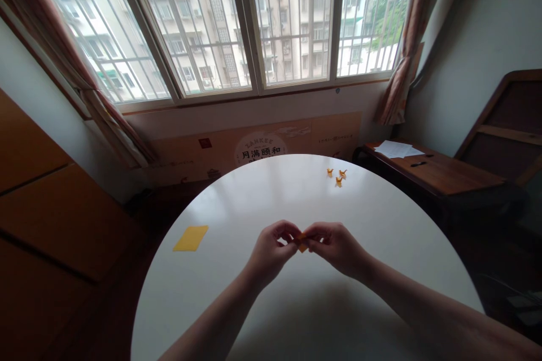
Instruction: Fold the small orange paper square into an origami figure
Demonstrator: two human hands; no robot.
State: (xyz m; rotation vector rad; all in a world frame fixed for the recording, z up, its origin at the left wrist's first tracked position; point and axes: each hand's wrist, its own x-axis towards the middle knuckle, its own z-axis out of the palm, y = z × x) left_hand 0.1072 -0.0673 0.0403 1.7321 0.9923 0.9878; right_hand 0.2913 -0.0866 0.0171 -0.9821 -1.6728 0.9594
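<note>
Between my fingertips, over the middle of the white round table (203, 304), is a small folded piece of orange paper (302, 247). My left hand (274, 248) pinches its left side with thumb and fingers. From the other side my right hand (334, 245) pinches it too. Much of the paper is hidden behind the fingers, so the exact fold cannot be made out. Flat on the table to the left lies yellow square paper (191, 238), apart from both hands. Toward the far right edge stand three small orange folded-paper figures (339, 181), which look like birds.
A low wooden table (449, 172) with white paper sheets (398, 149) and small dark objects stands beyond the right edge. Behind the round table a printed cardboard panel (186, 152) leans below the barred window (292, 28). An orange-brown cabinet (46, 208) is at the left.
</note>
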